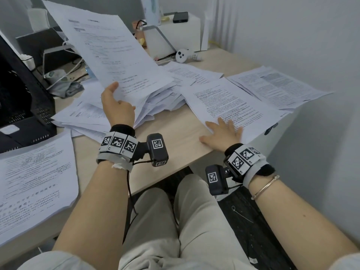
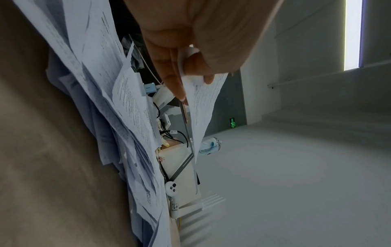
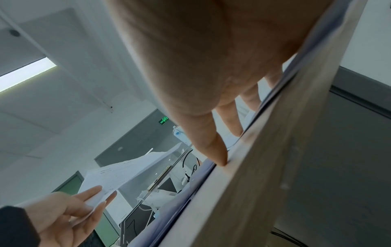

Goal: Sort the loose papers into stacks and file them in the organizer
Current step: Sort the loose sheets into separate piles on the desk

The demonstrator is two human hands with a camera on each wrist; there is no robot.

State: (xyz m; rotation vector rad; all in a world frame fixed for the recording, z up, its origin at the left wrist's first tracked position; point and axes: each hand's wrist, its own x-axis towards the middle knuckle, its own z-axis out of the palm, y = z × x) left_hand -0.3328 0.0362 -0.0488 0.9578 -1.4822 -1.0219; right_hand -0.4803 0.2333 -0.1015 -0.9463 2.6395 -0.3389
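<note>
A thin white printed sheet (image 1: 109,53), rectangular and slightly bowed, is pinched at its lower edge by the left hand (image 1: 116,108) at upper centre, above a ragged heap of loose white papers (image 1: 155,100). A flat printed stack (image 1: 229,106) on the pale woodgrain desk (image 1: 171,137) at centre right is pressed by the right hand (image 1: 222,133), fingers spread flat.

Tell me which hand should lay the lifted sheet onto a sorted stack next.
Left, probably. The left hand already pinches the raised white printed sheet above the messy heap of loose papers. The right hand lies flat on the neat stack of printed pages, steadying it.
</note>
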